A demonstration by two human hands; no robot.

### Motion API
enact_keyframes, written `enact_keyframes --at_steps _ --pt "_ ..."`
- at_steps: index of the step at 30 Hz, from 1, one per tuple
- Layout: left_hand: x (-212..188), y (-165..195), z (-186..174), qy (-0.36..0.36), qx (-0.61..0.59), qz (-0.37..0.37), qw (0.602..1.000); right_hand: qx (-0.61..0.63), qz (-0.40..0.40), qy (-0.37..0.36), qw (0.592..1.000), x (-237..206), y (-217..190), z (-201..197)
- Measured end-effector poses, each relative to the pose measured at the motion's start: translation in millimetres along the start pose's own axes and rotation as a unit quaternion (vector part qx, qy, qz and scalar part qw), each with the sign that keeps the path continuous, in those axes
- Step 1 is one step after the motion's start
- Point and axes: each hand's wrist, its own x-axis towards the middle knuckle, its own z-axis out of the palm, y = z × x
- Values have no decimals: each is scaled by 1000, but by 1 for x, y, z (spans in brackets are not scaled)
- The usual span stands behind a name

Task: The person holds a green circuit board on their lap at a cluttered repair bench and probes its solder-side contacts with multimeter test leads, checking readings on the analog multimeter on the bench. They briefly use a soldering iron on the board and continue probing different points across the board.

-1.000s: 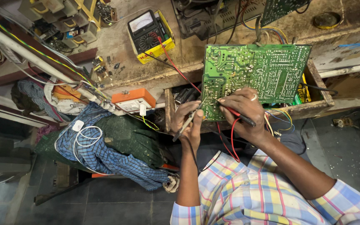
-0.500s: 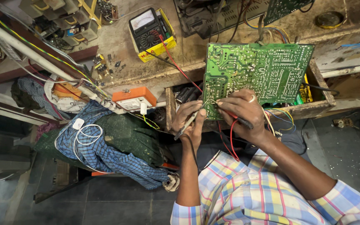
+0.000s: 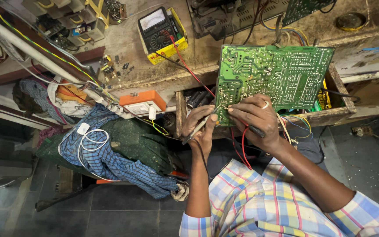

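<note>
A green circuit board (image 3: 281, 72) lies solder side up over an open wooden drawer (image 3: 336, 94). My left hand (image 3: 201, 126) grips a slim pale probe (image 3: 198, 128) whose tip touches the board's near left corner. My right hand (image 3: 255, 116), with a ring on one finger, holds a dark-handled probe with a red lead (image 3: 243, 147) against the same corner. Red and black leads run back to an analogue multimeter (image 3: 158, 27) in a yellow case on the bench.
An orange and white switch box (image 3: 142, 102) sits at the bench edge. A blue checked cloth with a white cable (image 3: 94, 151) lies over a dark green bundle on the left. Small loose parts, wires and metal housings crowd the bench top.
Both hands stay at the board's near left corner with the probes. The view has shifted slightly; nothing else has visibly moved.
</note>
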Motion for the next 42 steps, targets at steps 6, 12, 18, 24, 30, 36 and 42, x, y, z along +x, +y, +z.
enact_keyframes --at_steps 6,12,18,24,30,36,42 --pt "0 -2 0 2 16 7 1000 3 4 -8 1000 -3 3 1" --pt "3 -2 1 5 20 27 999 5 5 -13 1000 -2 4 2" --pt "4 -1 1 6 26 48 998 -6 9 -14 1000 -3 3 3" --pt "4 1 0 5 32 35 999 -2 11 -18 1000 -3 2 3" --pt "2 3 0 1 21 8 1000 1 14 -15 1000 -3 2 3" --pt "3 6 1 3 17 17 1000 14 11 19 1000 -3 5 3" --pt "2 7 2 3 34 17 999 13 14 16 1000 -3 4 3"
